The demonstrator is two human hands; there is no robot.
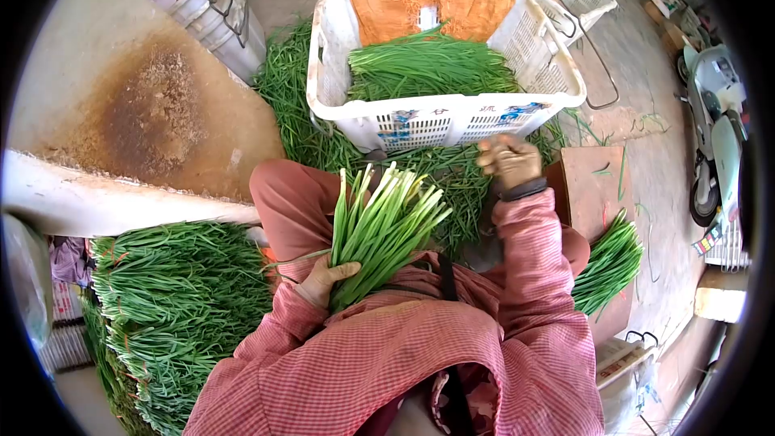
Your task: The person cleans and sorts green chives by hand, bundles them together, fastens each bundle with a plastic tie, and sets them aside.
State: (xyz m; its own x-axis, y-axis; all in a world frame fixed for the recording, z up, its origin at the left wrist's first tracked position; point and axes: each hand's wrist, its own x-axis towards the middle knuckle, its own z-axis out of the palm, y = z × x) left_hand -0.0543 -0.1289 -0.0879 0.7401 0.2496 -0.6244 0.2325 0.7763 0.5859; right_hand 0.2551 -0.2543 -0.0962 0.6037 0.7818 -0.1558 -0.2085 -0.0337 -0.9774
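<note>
My gloved left hand point(326, 276) is closed around a bunch of garlic chives point(379, 234) above my lap, the pale cut ends pointing up and away from me. My gloved right hand point(510, 160) hovers in front of my right knee, apart from the bunch, near the front wall of the white plastic basket point(367, 109). Its fingers are curled in; whatever they might hold is too small or hidden to tell. Inside that basket lies a pile of garlic chives point(436, 66) against an orange woven lining point(404, 8).
Stacked chive bundles point(182, 299) stand at my left. Another bunch point(609, 262) rests on a brown board point(596, 186) at my right. Loose green trimmings point(303, 89) cover the floor around the basket. A stained slab point(161, 105) is at left, a scooter point(718, 129) at far right.
</note>
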